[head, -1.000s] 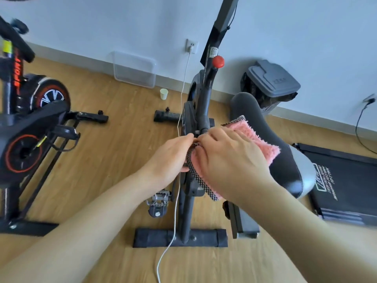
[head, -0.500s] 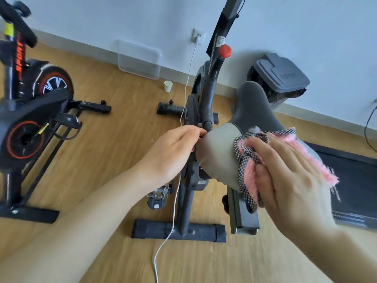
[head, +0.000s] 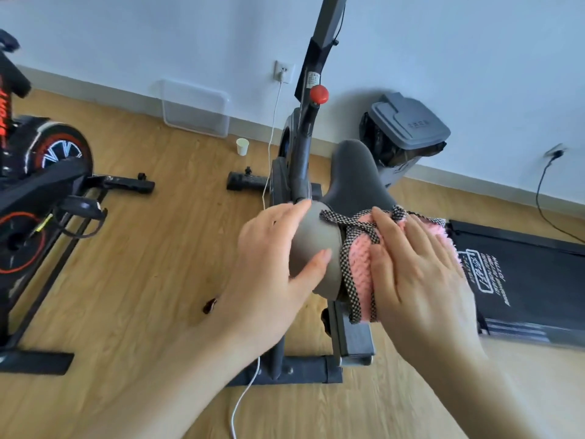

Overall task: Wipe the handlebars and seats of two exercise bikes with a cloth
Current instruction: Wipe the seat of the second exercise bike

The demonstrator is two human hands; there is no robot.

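Observation:
The grey bike (head: pixel 300 147) stands in the middle, its grey and black seat (head: pixel 351 182) pointing away from me. A pink cloth (head: pixel 361 267) with a checked edge lies over the seat's wide rear part. My right hand (head: pixel 418 270) presses the cloth flat onto the seat with straight fingers. My left hand (head: pixel 272 267) rests on the seat's left rear side, thumb against the grey pad and fingers reaching over its top edge. A second bike (head: pixel 41 185), black with red trim, stands at the left. Neither bike's handlebars are in view.
A grey lidded bin (head: pixel 408 128) stands by the wall behind the seat. A black treadmill (head: pixel 525 280) lies on the right. A clear plastic box (head: pixel 196 106), a paper cup (head: pixel 242 146) and a white cable (head: pixel 269 147) from a wall socket are on the wooden floor.
My right hand has slid the cloth back leftward across the rear of the seat after sweeping right. My left hand shifted from the seat's front left to its left rear side.

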